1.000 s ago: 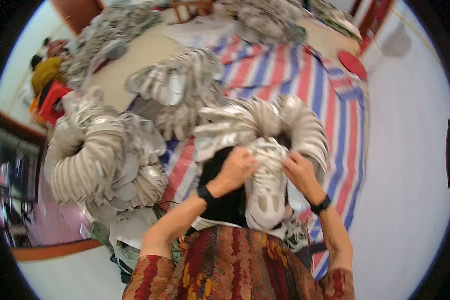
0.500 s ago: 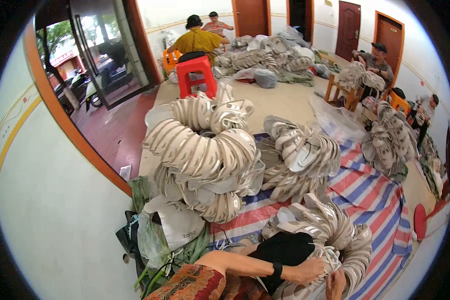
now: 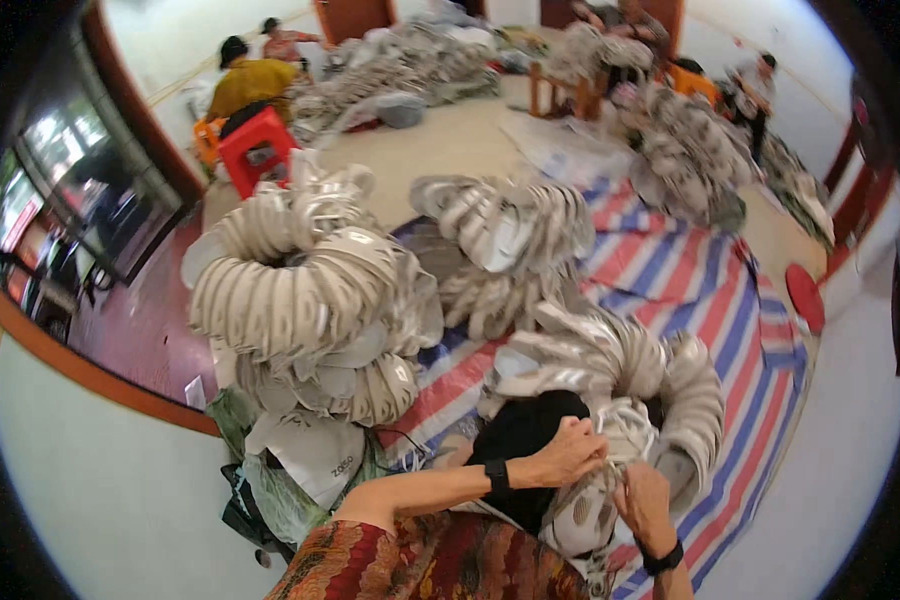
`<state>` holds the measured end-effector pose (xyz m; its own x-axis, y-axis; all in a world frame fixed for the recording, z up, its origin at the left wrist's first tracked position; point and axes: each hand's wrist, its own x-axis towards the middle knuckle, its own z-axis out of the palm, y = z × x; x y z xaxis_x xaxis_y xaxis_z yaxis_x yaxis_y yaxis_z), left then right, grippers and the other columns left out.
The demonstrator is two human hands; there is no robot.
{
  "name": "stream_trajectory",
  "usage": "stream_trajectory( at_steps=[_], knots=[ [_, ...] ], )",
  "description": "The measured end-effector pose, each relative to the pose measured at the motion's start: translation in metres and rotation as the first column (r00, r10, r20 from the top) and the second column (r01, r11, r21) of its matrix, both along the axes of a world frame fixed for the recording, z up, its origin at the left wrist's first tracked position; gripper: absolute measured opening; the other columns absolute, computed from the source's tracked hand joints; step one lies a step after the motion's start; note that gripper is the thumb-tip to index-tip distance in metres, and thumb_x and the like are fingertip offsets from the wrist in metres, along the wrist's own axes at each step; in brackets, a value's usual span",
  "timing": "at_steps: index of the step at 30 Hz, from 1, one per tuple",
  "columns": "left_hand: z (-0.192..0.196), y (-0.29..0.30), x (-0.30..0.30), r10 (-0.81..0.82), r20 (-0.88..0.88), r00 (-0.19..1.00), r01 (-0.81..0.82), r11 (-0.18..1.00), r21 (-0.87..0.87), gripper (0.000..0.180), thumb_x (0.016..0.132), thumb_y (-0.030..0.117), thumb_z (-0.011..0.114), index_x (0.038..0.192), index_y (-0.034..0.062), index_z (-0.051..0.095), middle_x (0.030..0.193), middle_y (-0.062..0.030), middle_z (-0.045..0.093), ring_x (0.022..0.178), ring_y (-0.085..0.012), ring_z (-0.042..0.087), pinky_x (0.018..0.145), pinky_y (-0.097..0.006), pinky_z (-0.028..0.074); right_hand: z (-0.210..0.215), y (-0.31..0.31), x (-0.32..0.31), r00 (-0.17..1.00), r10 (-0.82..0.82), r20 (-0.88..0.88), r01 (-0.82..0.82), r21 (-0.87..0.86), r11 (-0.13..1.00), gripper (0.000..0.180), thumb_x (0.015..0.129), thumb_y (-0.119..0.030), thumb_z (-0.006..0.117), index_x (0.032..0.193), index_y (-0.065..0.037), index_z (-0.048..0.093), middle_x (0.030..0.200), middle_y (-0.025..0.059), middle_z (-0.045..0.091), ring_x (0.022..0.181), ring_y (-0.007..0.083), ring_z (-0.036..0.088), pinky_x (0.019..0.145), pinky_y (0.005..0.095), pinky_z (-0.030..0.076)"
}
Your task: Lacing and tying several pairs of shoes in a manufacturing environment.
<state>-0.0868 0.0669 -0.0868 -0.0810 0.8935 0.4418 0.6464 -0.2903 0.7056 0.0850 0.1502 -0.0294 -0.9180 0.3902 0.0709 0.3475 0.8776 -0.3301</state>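
My left hand is closed at the laced front of a pale shoe upper, its fingertips pinched together. Close by on the right, my right hand is also closed, with thumb and fingers at the lacing. A thin pale lace seems to run between the two hands, though it is small and partly covered by fingers. Beneath my left forearm lies a black cloth over my lap. Right behind my hands curves a ring of nested beige shoe uppers.
A striped tarp covers the floor. Tall stacks of shoe uppers stand at left, another bundle in the middle. A white bag sits at lower left, a red stool behind. Several people work among piles farther back.
The view has swung right and down, so the room appears shifted left and up. My right hand and its wristband now show more fully; both hands stay at the shoe upper.
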Motion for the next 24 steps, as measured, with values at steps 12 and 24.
stream_trajectory(
  at_steps=[12, 24],
  knots=[
    [0.015, -0.086, -0.004, -0.384, 0.208, 0.899, 0.435, 0.828, -0.353, 0.028, 0.074, 0.007, 0.063, 0.099, 0.0009, 0.052, 0.096, -0.0138, 0.055, 0.091, -0.0296, 0.054, 0.077, -0.035, 0.044, 0.001, 0.052, -0.045, 0.959, -0.179, -0.222, 0.09, -0.359, 0.929, 0.029, 0.078, -0.026, 0.057, 0.076, 0.003, 0.057, 0.071, 0.0171, 0.056, 0.061, 0.0313, 0.055, 0.058, 0.0375, 0.043],
    [0.009, -0.106, 0.023, -0.577, -0.097, 0.811, 0.515, 0.783, -0.35, 0.063, 0.068, 0.007, 0.065, 0.121, -0.003, 0.033, 0.12, -0.0206, 0.035, 0.112, -0.0355, 0.04, 0.093, -0.037, 0.038, -0.014, 0.035, -0.102, 0.942, -0.168, 0.291, 0.179, -0.009, 0.984, 0.036, 0.069, -0.032, 0.062, 0.081, 0.002, 0.064, 0.082, 0.0217, 0.062, 0.076, 0.0358, 0.061, 0.065, 0.0428, 0.048]
  ],
)
